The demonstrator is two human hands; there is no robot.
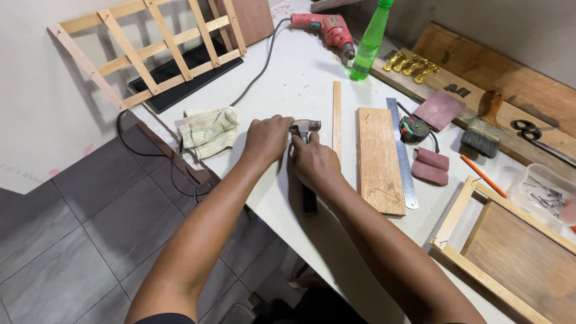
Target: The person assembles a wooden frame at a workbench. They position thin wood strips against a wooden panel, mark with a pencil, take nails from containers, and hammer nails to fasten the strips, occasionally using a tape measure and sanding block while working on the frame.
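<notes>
A hammer lies on the white table; its metal head points away from me and its dark handle runs back under my right wrist. My right hand is closed around the hammer just below the head. My left hand is curled into a fist right beside the head, fingers touching it; whatever is under its fingers is hidden. A thin wooden strip lies just right of both hands.
Right of the strip lie a wooden board, steel ruler, tape measure, sandpaper, paintbrush and a wooden frame. A red drill and green bottle sit at the back. A cloth lies left.
</notes>
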